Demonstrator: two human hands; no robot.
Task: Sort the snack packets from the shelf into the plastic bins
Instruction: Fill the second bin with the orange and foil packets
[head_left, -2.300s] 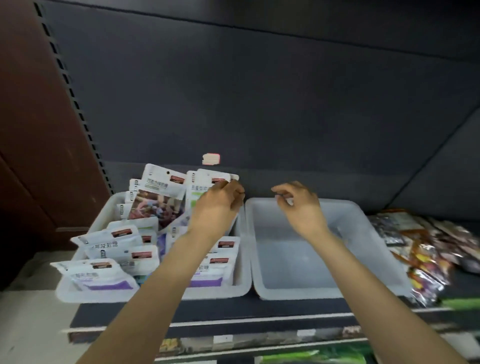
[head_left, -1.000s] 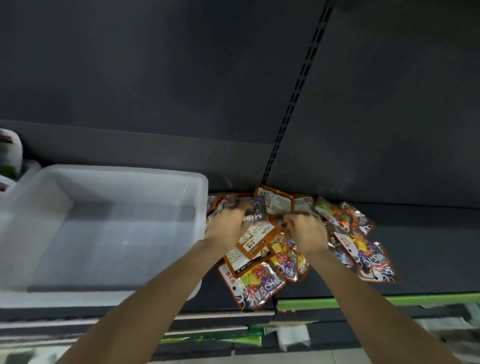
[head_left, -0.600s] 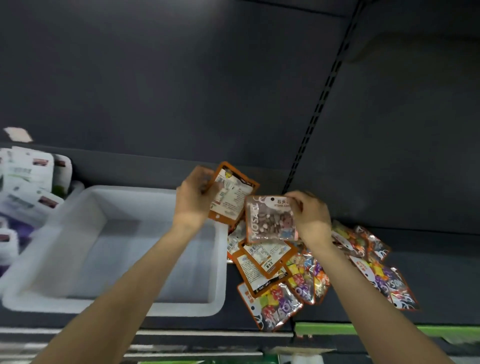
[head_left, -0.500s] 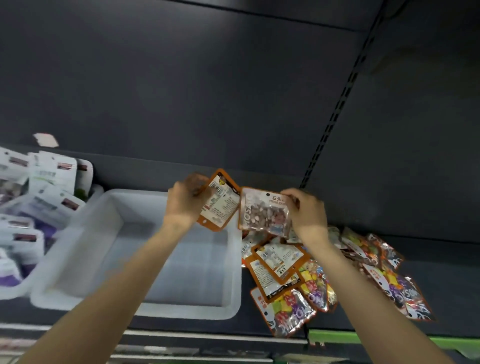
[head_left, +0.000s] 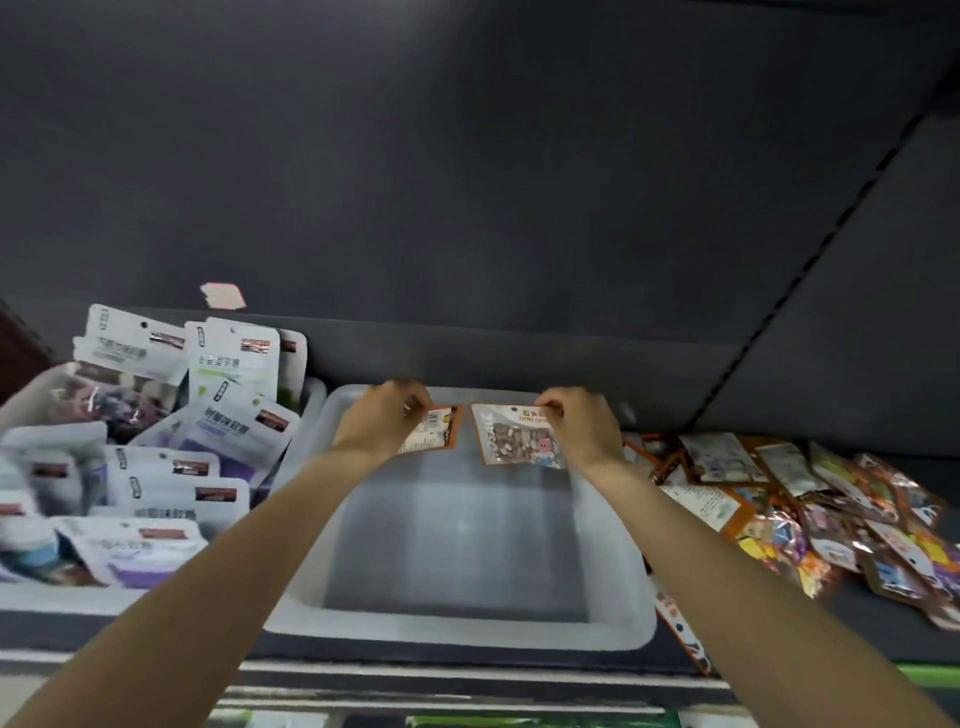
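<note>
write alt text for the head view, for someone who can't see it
Two hands, left and right, each hold a snack packet over an empty clear bin; a fuller bin sits left, loose packets right.

Both bare arms reach forward side by side, each hand pinching a packet by its top edge.

The left hand (head_left: 387, 415) has its fingers curled over an orange-edged packet (head_left: 434, 432), back of the hand toward the camera. The right hand (head_left: 579, 423) pinches a clear-windowed packet (head_left: 517, 436) at its upper right corner. The hands are level, near each other, apart; both forearms run up from the lower corners, converging.
</note>
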